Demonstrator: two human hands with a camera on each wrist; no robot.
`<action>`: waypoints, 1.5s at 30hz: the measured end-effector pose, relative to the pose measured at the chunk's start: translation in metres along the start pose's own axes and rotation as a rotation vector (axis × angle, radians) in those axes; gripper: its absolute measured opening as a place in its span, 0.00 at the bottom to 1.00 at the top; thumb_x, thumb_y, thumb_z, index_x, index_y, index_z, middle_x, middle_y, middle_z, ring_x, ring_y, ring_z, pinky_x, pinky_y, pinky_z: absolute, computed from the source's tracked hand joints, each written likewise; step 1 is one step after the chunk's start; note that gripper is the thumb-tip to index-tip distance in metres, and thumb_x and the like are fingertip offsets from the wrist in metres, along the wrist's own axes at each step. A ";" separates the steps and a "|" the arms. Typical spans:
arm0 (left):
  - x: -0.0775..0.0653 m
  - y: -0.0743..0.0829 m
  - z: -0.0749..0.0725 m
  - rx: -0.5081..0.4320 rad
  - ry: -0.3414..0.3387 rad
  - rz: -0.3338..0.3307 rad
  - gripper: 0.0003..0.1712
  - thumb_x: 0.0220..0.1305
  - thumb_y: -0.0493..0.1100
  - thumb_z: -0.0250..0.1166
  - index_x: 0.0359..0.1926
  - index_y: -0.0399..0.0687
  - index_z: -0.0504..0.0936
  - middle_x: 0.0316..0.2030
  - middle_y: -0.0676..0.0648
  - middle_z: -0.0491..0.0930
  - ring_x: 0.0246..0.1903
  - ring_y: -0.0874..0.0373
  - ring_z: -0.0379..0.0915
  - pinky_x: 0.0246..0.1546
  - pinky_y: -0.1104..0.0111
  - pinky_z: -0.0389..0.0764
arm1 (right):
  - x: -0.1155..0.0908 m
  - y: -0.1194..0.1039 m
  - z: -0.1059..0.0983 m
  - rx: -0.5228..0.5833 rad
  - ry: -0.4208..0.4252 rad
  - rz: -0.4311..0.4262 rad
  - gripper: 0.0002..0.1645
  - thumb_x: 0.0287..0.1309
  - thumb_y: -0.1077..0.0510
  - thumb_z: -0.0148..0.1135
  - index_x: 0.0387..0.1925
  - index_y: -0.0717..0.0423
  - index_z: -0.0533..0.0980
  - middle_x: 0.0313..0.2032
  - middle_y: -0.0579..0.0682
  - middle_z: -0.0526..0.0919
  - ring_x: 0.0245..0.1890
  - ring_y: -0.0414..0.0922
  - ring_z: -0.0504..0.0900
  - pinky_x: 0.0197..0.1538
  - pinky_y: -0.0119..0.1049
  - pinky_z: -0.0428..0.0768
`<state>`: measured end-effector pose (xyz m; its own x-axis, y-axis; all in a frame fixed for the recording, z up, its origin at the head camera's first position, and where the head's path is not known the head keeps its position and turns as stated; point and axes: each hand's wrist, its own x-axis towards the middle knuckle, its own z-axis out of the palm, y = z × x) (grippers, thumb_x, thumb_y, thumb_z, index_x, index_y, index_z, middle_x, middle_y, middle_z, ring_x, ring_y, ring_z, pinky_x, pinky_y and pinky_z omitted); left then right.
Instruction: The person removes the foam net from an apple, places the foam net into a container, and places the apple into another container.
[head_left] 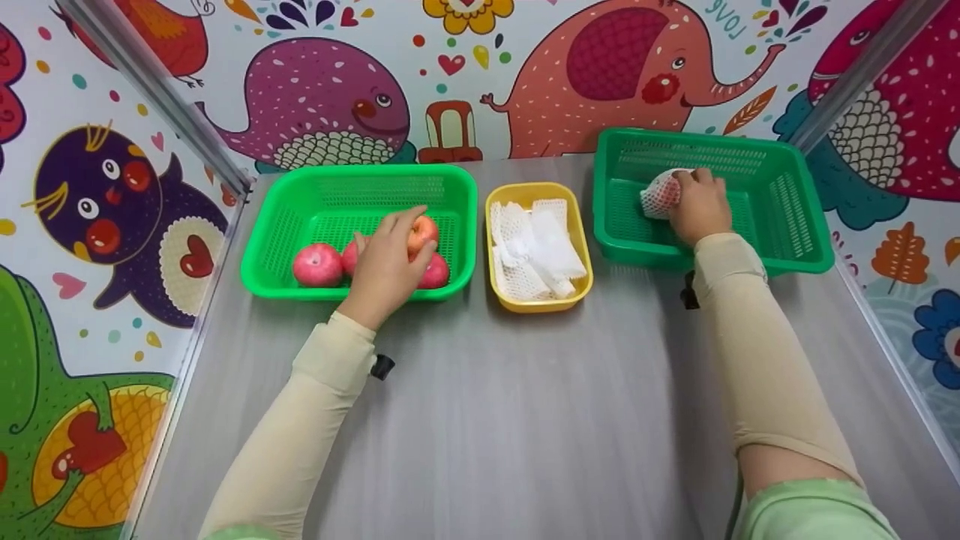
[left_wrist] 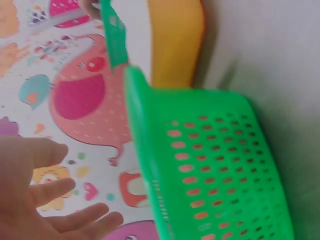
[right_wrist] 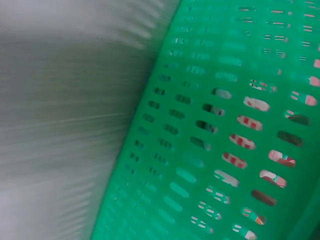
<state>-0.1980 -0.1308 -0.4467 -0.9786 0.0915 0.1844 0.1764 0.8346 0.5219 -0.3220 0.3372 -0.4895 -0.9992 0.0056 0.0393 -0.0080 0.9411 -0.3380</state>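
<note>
Over the light green basket (head_left: pixel 360 292) my left hand (head_left: pixel 388 259) hovers with spread, relaxed fingers, overlapping several apples in the head view. A red apple (head_left: pixel 317 265) lies to its left, and a yellowish-red apple (head_left: pixel 423 235) shows beside the fingers. The left wrist view shows this hand (left_wrist: pixel 60 195) holding nothing, above the basket rim (left_wrist: pixel 142 130). Inside the dark green basket (head_left: pixel 795 259), my right hand (head_left: pixel 701 206) grips an apple in a white foam net (head_left: pixel 661 195). From the right wrist, the basket wall (right_wrist: pixel 215 125) hides most of that hand.
Between the two baskets stands a yellow tray (head_left: pixel 534 306) of white foam nets (head_left: pixel 536 247). All three containers sit on a grey table (head_left: pixel 525 420). Behind them rises a wall (head_left: pixel 465 82) printed with cartoon animals, and metal posts (head_left: pixel 154 90) frame the corners.
</note>
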 end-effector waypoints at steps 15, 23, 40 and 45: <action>-0.077 0.019 -0.021 -0.163 0.044 0.132 0.30 0.70 0.47 0.65 0.71 0.55 0.71 0.65 0.51 0.71 0.67 0.56 0.62 0.66 0.32 0.48 | -0.003 0.011 -0.002 -0.042 -0.014 0.071 0.32 0.70 0.55 0.58 0.67 0.71 0.64 0.58 0.76 0.62 0.58 0.70 0.61 0.61 0.66 0.66; -0.107 0.017 -0.019 -0.207 0.032 0.115 0.31 0.70 0.48 0.65 0.72 0.55 0.69 0.65 0.51 0.71 0.67 0.57 0.62 0.66 0.33 0.49 | -0.006 0.018 -0.004 -0.045 0.028 0.128 0.34 0.69 0.52 0.58 0.64 0.75 0.64 0.59 0.77 0.61 0.57 0.70 0.60 0.59 0.66 0.67; -0.141 0.015 -0.005 -0.281 -0.021 0.026 0.31 0.71 0.47 0.63 0.72 0.65 0.68 0.65 0.58 0.69 0.67 0.64 0.60 0.70 0.39 0.46 | -0.008 0.027 -0.002 0.099 -0.139 0.162 0.52 0.65 0.44 0.64 0.73 0.72 0.50 0.63 0.79 0.55 0.60 0.75 0.59 0.63 0.71 0.60; -0.143 0.015 -0.004 -0.295 -0.024 0.009 0.31 0.71 0.48 0.64 0.72 0.64 0.69 0.65 0.58 0.69 0.67 0.63 0.61 0.70 0.39 0.47 | -0.007 0.028 -0.003 0.103 -0.143 0.165 0.56 0.57 0.48 0.72 0.71 0.70 0.49 0.63 0.77 0.59 0.58 0.74 0.60 0.63 0.71 0.61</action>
<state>-0.0551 -0.1336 -0.4624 -0.9784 0.1143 0.1720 0.2050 0.6402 0.7403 -0.3146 0.3643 -0.4965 -0.9826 0.1023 -0.1553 0.1597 0.8920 -0.4230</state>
